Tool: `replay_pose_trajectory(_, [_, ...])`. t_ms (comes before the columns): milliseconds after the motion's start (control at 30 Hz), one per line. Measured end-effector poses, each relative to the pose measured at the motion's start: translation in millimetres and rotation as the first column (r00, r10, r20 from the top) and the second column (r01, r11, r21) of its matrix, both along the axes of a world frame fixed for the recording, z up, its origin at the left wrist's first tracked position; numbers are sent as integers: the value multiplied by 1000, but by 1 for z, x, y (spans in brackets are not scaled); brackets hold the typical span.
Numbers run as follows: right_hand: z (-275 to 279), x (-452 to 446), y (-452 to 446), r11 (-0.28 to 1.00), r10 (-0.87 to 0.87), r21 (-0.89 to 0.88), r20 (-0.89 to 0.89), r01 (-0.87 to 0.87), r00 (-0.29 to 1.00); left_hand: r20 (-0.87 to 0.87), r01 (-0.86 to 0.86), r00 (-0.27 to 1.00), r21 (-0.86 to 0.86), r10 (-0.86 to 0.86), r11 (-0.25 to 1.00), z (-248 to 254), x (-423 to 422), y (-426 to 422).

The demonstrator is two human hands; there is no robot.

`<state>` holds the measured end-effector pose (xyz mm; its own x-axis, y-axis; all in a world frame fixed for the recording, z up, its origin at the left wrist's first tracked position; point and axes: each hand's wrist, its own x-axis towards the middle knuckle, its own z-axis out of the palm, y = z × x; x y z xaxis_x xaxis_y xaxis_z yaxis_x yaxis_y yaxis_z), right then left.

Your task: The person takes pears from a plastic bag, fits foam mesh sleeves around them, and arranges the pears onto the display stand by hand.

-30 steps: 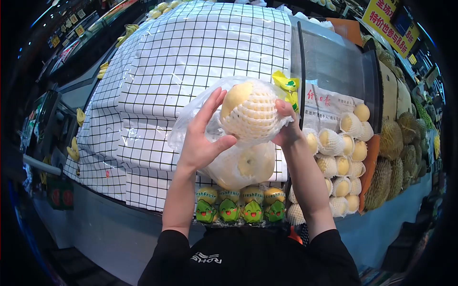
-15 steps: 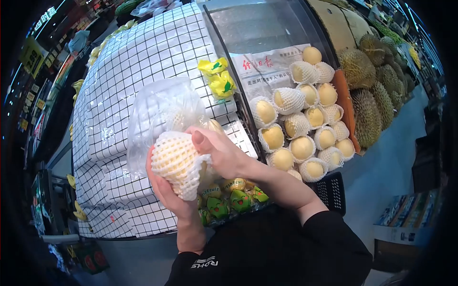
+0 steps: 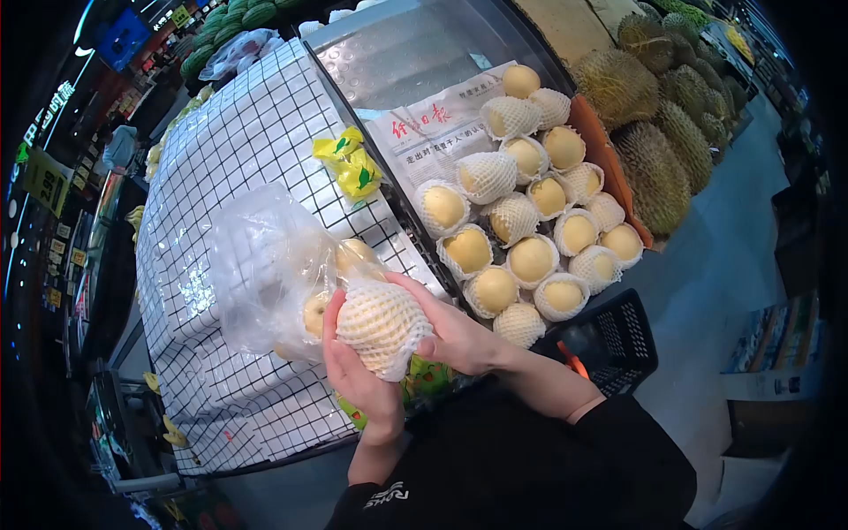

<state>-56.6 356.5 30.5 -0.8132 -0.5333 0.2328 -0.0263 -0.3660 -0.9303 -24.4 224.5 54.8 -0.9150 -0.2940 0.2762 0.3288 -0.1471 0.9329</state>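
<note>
A pale yellow round fruit in a white foam net [image 3: 382,325] is between my two hands, low in the middle of the view. My left hand [image 3: 360,382] wraps round its left and lower side. On its upper right side, my right hand [image 3: 455,336] holds it with fingers and thumb. Just behind the fruit, a clear plastic bag [image 3: 265,265] with several yellow fruits lies on the white checked cloth [image 3: 208,331]. Part of the bag is hidden by the fruit and my hands.
Several foam-netted fruits [image 3: 532,261] sit at the right beside a newspaper [image 3: 437,124]. Durians [image 3: 654,168] are piled beyond an orange edge. Yellow wrapped items [image 3: 347,163] lie on the cloth. A black basket [image 3: 618,340] is at lower right. A distant person [image 3: 119,146] stands at upper left.
The view has swung toward the right-hand fruit. The fruit has come down from above the bag, its bare yellow side is out of sight, and both hands have closed round the foam net.
</note>
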Motion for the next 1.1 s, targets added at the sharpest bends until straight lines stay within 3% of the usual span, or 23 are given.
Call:
replay_pose_trajectory(133, [-6,13,24,996,-48,-69,193,63,980,1,93,996,11,-93,996,-14,-1,18])
replay_pose_trajectory(200, [-1,17,34,993,-36,-103,266,65,963,-35,35,998,-189,-43,981,-23,1,26])
replay_pose_trajectory(233, [1,18,38,989,-13,-138,335,62,942,-33,43,998,-189,-50,981,-27,1,28])
replay_pose_trajectory(300, [-4,19,44,987,-50,-131,327,97,944,-71,12,997,-380,-42,925,-32,0,30])
replay_pose_trajectory(333, [-8,19,47,984,-80,-125,319,126,944,-65,18,997,-378,-46,925,-34,1,33])
replay_pose_trajectory(433, [-16,16,58,981,-77,-142,339,132,938,-77,30,995,-329,-58,944,-42,-2,38])
replay_pose_trajectory(567, [-19,14,70,979,-109,-126,347,161,932,-78,195,972,-263,-222,945,-49,-13,35])
replay_pose_trajectory(633, [-21,10,79,938,-239,242,-61,247,969,-74,264,955,-233,-288,936,-46,-16,39])
replay_pose_trajectory(700, [-21,7,84,915,-240,308,-100,259,966,92,407,913,-112,-398,907,-45,-16,42])
replay_pose_trajectory(733, [-22,6,87,887,-239,370,-142,276,961,125,417,908,-153,-401,896,-42,-18,42])
replay_pose_trajectory(833, [-14,3,92,875,-274,398,-60,275,960,218,387,901,-14,-375,922,-47,-21,47])
replay_pose_trajectory(1033, [-12,1,96,851,-218,464,-110,244,970,157,217,964,8,-216,976,-62,-20,61])
replay_pose_trajectory(1100, [-16,1,95,849,-221,472,-93,239,971,307,120,931,249,-196,961,-66,-23,63])
